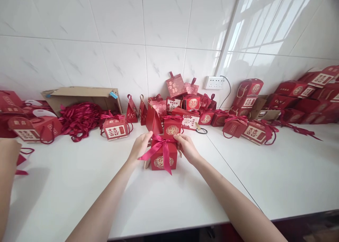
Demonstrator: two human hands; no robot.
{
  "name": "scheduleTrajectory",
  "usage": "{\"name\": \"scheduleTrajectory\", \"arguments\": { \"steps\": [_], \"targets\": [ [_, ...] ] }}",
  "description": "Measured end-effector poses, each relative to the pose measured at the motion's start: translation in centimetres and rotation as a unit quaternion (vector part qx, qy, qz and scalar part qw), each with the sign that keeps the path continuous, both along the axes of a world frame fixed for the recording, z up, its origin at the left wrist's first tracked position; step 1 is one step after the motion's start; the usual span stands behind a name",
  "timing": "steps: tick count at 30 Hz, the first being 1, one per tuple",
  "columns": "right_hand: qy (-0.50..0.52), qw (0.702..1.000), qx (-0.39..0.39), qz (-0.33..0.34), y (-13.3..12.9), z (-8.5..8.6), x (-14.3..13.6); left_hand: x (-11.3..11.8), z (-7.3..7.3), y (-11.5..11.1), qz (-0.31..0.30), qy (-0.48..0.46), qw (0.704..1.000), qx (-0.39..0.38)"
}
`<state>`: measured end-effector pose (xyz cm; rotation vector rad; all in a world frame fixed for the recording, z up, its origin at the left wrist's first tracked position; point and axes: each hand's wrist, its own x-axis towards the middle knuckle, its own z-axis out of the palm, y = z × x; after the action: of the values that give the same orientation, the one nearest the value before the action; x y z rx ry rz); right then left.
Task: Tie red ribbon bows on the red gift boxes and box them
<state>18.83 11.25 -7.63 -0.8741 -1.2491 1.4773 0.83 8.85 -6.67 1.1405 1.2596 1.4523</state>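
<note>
Bow of magenta ribbon [164, 145] sits on the front red box [156, 153], which stands upright on the counter [212, 203] between the two hands. Long axis of the bow runs left-right, hand to hand; one tail slants down-left, the other hangs over the box front. Right hand [187, 148] is at the bow's right end, its grip seemingly pinched together on the ribbon there. Left hand [140, 146] is at the opposite end, fingertips partly behind the loop; cannot tell whether its grip is closed. Neither hand is clearly nearer. Just behind: a similar red box [172, 129]. Farther left: a ribbon heap [81, 118] at an open carton [82, 92]. Left edge: another person's arm [7, 189].
</note>
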Motion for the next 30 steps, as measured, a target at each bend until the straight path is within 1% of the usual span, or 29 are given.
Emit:
{"name": "scheduleTrajectory", "arguments": {
  "steps": [2,3,6,14,18,21,24,27,30],
  "targets": [
    [-0.002,1.000,0.007,-0.004,-0.1,0.2,-0.1,0.2,0.2,-0.3,0.024,0.092,0.995,0.015],
    [-0.004,1.000,0.009,-0.005,-0.2,0.2,-0.1,0.3,0.3,-0.4,0.033,0.123,0.992,0.022],
    [-0.014,1.000,0.004,-0.007,-0.2,0.2,-0.1,0.6,0.4,-0.6,0.047,0.165,0.985,0.035],
    [-0.025,1.000,0.009,-0.006,0.1,0.0,0.0,1.2,-0.8,-0.7,0.093,0.140,0.985,0.051],
    [-0.019,1.000,-0.001,0.001,0.0,0.0,0.0,1.5,-0.8,-0.8,0.113,0.134,0.983,0.049],
    [0.011,0.999,-0.030,0.013,0.1,-0.1,0.0,1.6,-0.8,-0.9,0.127,0.138,0.981,0.045],
    [0.027,0.998,-0.055,0.024,0.3,-0.3,0.0,1.7,-0.8,-0.8,0.133,0.135,0.981,0.045],
    [0.028,0.997,-0.068,0.032,0.7,-0.4,0.3,1.8,-1.0,-0.7,0.133,0.114,0.984,0.045],
    [0.018,0.994,-0.085,0.061,1.1,-0.5,0.8,1.7,-1.2,-0.6,0.120,0.084,0.989,0.028]
  ]
}}
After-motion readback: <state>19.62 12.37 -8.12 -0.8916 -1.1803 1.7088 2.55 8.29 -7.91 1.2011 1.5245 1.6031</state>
